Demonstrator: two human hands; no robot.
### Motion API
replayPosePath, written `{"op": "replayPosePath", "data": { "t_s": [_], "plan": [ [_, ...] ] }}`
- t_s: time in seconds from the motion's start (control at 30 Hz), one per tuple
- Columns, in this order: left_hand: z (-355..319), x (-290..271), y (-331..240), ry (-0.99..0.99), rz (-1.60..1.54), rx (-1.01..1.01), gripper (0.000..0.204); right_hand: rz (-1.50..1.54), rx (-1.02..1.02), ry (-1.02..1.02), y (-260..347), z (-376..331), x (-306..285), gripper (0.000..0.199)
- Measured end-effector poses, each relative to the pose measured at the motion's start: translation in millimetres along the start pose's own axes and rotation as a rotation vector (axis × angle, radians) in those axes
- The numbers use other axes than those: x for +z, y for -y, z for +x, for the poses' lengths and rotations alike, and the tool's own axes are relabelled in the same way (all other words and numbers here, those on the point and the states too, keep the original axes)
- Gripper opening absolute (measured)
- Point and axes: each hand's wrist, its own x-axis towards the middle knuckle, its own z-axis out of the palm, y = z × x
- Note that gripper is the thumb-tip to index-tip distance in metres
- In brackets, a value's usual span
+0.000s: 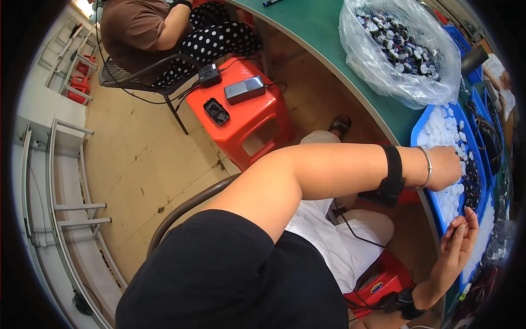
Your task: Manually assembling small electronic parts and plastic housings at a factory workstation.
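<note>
My left hand (445, 168), with a metal bangle and a black strap above it, is curled closed over a blue tray (422, 122). Its fingertips are hidden, so what it grips cannot be made out. Small white plastic pieces (438, 129) fill the tray's left part, and dark wired parts (471, 183) lie in a row beside them. Nearer to me, my right hand (459, 241) is raised at the tray's near end. Thumb and fingers pinch together on a small dark wired part (454, 232), mostly covered by the fingers.
A transparent plastic bag (356, 66) of white-and-dark wired pieces stands on the green table (323, 33). More blue trays (482, 112) line the right. A red stool (224, 134) carries a power bank (244, 90) and a black case. Another person (137, 27) sits at upper left.
</note>
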Motion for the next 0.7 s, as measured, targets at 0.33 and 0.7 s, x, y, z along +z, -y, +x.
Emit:
{"op": "replayPosePath", "data": {
  "t_s": [0.33,0.7],
  "plan": [
    [-4.5,-2.5,-4.6,-0.119,-0.032,0.003,0.012,0.003,0.006,-0.026,-9.6,-14.7,3.7,0.011],
    [-19.7,-28.0,-24.0,-0.511,-0.627,-0.091,0.005,0.162,-0.003,-0.088,-16.2,-10.6,20.6,0.018]
  ]
}}
